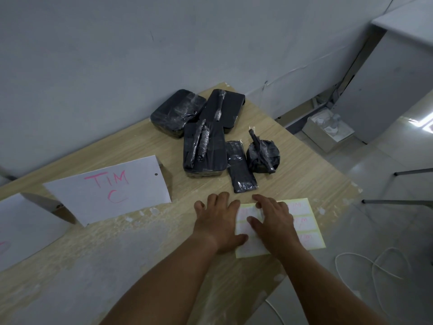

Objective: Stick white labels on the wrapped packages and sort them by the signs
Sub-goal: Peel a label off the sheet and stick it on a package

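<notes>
Near the front edge of the table (pixel 98 266), a label sheet (pixel 302 221) lies flat, its long axis running left to right. Both hands rest spread on it: the left hand (pixel 218 221) pins the sheet's left margin, grasping nothing; the right hand (pixel 273 221) covers the middle, fingertips at a label, though whether one is pinched cannot be told. Five wrapped packages (pixel 203 148) lie clustered just beyond the hands, unlabelled; the narrowest (pixel 241 170) is nearest, pointing toward the fingers. A sign (pixel 110 191) reading "TIM C" stands to the left.
</notes>
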The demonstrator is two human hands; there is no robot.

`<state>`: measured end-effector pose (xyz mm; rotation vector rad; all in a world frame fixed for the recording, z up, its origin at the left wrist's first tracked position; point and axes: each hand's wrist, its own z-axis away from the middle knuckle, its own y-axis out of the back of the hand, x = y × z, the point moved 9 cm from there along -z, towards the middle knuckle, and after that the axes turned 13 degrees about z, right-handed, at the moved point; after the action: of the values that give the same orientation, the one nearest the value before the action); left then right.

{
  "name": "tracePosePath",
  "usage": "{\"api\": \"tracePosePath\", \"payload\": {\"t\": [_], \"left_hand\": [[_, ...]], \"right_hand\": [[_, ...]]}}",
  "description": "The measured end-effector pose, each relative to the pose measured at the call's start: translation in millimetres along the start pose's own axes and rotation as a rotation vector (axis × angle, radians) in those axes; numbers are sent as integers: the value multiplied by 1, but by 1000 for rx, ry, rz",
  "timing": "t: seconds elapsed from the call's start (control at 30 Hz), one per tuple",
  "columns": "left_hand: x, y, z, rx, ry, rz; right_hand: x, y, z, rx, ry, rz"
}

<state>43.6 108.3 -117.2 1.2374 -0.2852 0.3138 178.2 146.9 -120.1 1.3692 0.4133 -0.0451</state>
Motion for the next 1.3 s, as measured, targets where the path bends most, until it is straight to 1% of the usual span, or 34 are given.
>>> {"api": "tracePosePath", "payload": {"t": [0.1, 0.27, 0.37, 0.47, 0.57, 0.8, 1.03, 1.17, 1.23, 1.3], "left_hand": [[9, 6, -7, 28, 14, 9], [18, 6, -19, -55, 87, 43], [23, 7, -21, -70, 117, 102], [25, 5, -19, -89, 159, 163], [27, 2, -19, -105, 173, 191], [1, 8, -8, 22, 209, 59], [12, 1, -9, 41, 182, 129], [19, 1, -7, 50, 158, 124], [23, 3, -4, 99, 171, 137], [27, 6, 1, 181, 193, 155]], "right_hand": [[-4, -2, 0, -10, 8, -12], [-3, -3, -1, -14, 23, -37], [7, -1, -1, -6, 17, -146], [24, 3, 1, 25, -37, -292], [31, 5, 2, 40, -68, -360], [40, 8, 0, 49, -109, -425], [40, 7, 0, 39, -93, -436], [40, 7, 0, 41, -75, -444], [40, 8, 2, 49, -73, -453], [41, 8, 4, 69, -80, -474]]}}
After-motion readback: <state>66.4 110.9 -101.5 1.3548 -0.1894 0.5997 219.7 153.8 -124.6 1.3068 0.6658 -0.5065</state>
